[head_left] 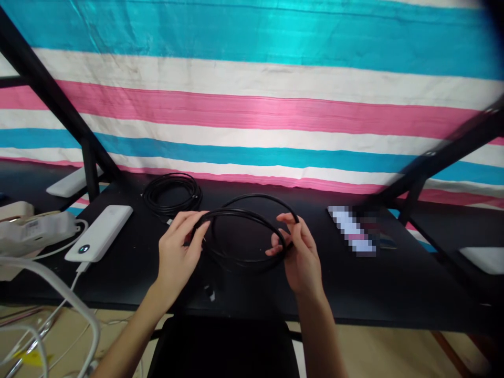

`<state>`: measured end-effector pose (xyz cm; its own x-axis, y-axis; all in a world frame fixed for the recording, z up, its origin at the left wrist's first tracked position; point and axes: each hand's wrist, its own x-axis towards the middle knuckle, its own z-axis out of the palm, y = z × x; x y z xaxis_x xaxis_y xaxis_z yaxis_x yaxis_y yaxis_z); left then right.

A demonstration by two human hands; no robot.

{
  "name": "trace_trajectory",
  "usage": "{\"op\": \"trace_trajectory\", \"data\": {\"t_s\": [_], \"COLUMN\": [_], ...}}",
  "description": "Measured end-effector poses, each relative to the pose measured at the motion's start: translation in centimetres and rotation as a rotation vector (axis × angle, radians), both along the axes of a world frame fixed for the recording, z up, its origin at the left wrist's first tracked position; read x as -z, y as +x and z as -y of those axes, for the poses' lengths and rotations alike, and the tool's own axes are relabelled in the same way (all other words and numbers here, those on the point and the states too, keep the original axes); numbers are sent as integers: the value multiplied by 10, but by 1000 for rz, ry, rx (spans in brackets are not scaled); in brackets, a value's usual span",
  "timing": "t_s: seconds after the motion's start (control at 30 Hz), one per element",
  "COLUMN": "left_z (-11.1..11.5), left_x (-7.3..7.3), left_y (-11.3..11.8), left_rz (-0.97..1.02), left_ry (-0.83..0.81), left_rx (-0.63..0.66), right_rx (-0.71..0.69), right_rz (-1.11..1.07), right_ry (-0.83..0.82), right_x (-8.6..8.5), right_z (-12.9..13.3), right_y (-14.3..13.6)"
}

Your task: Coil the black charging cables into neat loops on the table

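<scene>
Cable (240,211) in black loops, pinched between fingers (199,239) of left hand (177,252) and right hand (302,257), above dark surface (366,291), second coil (173,211) behind, white power bank (103,231) leftward.

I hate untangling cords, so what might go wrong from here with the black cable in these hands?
The loops of black cable might spring apart if the left hand or right hand loosens, as they hang spread between the two. They could also snag the coiled cable just beyond the left hand. Further left, a white cord runs from the power bank toward the table's near edge; an arm might catch it.
</scene>
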<state>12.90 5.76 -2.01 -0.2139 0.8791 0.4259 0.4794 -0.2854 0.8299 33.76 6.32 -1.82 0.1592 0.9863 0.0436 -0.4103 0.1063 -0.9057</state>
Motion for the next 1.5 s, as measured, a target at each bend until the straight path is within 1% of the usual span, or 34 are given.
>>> {"op": "trace_trajectory", "data": {"t_s": [0.1,0.13,0.17,0.23,0.27,0.3,0.33,0.43,0.5,0.57,0.6,0.67,0.73,0.8,0.9,1.0,1.1,1.2,1.33,1.43,1.5], "left_z": [-2,-2,-3,-4,-5,-5,-4,-3,-2,-1,-1,-1,0,2,5,9,12,14,13,12,11], "left_x": [1,1,1,-2,-2,-3,-2,6,13,17,16,12,4,-5,-13,-15,-13,-7,7,17,24], "left_y": [-3,-5,-7,-15,-20,-27,-35,-62,-77,-83,-82,-75,-61,-45,-27,-17,-10,-2,2,-1,-3], "left_rz": [62,83,101,127,137,152,176,261,311,314,287,183,58,-53,-224,-387,-488,-530,-482,-457,-432], "left_ry": [-64,-92,-130,-215,-250,-277,-293,-311,-298,-277,-267,-245,-235,-252,-301,-371,-451,-476,-499,-502,-487], "left_rx": [-40,-27,17,173,246,292,303,253,253,269,290,378,483,541,537,508,509,545,577,550,528], "right_rx": [125,164,203,285,331,376,418,525,563,574,570,545,484,404,302,255,248,264,298,301,264], "right_rz": [-68,-77,-75,-37,-13,5,14,-23,-64,-81,-76,-46,1,54,121,153,184,220,233,224,217], "right_ry": [-21,-17,-11,2,10,16,18,-10,-30,-17,4,60,113,144,156,168,214,259,307,349,396], "right_x": [2,3,4,4,4,5,5,7,10,12,12,10,7,4,2,4,6,5,1,-2,-3], "right_z": [-6,-8,-10,-12,-12,-13,-13,-12,-11,-12,-12,-12,-12,-10,-6,-2,2,4,6,10,12], "right_y": [6,9,12,22,28,35,42,63,73,77,76,72,65,59,52,50,49,47,45,48,50]}}
